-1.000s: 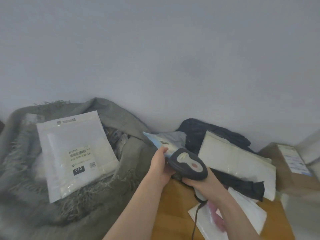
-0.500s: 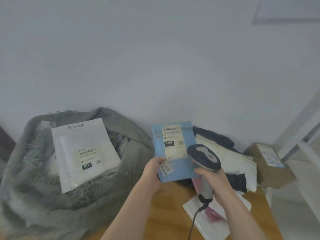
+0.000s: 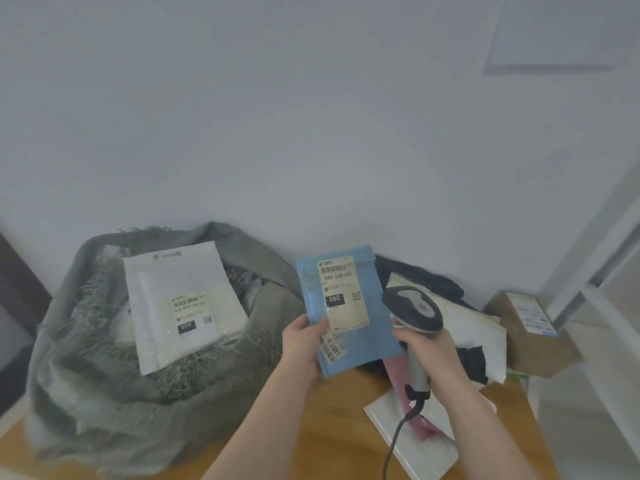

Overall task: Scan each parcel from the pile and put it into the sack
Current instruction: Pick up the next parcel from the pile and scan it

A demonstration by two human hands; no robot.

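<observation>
So the left hand (image 3: 302,344) is holding up a blue parcel (image 3: 346,308) by its lower left corner, grip pinching it with the thumb on the front face, label facing the camera. The label reads 060-06B-A05 with a black "060" box. The right hand (image 3: 424,344) has its grip wrapped round the handle of a scanner (image 3: 414,311), whose grey head sits just beside the blue parcel's right edge, pretty much touching it. The scanner's cable (image 3: 394,441) hangs down from the bottom of the handle.

Using the blue parcel as the landmark: to its left is the grey sack (image 3: 104,386), mouth open, with a white parcel (image 3: 180,306) marked "010" lying tilted on top of what's inside. Behind the blue parcel and to its right is the pile: a black bag (image 3: 420,277), with a white mailer (image 3: 479,332) lying over it. Further right of that sits a brown box (image 3: 530,336) with a label on top. Below the blue parcel and a bit right, under the scanner hand, there's a flat white envelope (image 3: 415,445) with something pink (image 3: 398,370) on it, all resting on the wooden tabletop (image 3: 332,427). The blue parcel itself is up in the air, between the sack and the pile.
</observation>
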